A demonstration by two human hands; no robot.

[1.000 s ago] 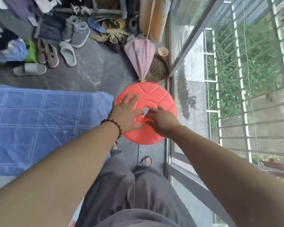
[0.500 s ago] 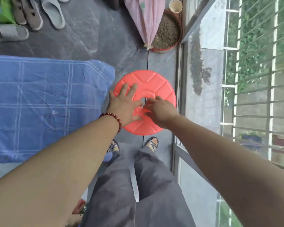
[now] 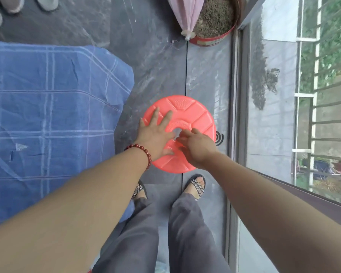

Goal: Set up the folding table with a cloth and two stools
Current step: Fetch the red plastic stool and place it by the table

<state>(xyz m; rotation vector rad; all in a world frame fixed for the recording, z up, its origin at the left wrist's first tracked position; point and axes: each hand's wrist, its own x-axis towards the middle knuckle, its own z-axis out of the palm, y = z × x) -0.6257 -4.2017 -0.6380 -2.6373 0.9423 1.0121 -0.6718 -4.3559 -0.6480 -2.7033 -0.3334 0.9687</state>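
A round red stool (image 3: 193, 113) with a hole in its middle stands on the dark floor just ahead of my feet. My left hand (image 3: 156, 134) lies flat on its left half with the fingers spread; a bead bracelet is on that wrist. My right hand (image 3: 195, 145) rests on the near right part, fingers curled at the edge of the centre hole. To the left, the table (image 3: 47, 115) is covered by a blue checked cloth that hangs over its right edge. The stool's body under the seat is hidden.
A glass window wall (image 3: 274, 115) with a frame runs along the right, close to the stool. A folded pink umbrella (image 3: 187, 14) and a red-rimmed pot of soil (image 3: 215, 20) stand beyond. Slippers (image 3: 47, 2) lie at top left. A black coil (image 3: 219, 137) lies beside the stool.
The view has tipped downward, so the shoes and shelf have left the frame and my feet now show. Both hands stay on the red stool in the same places.
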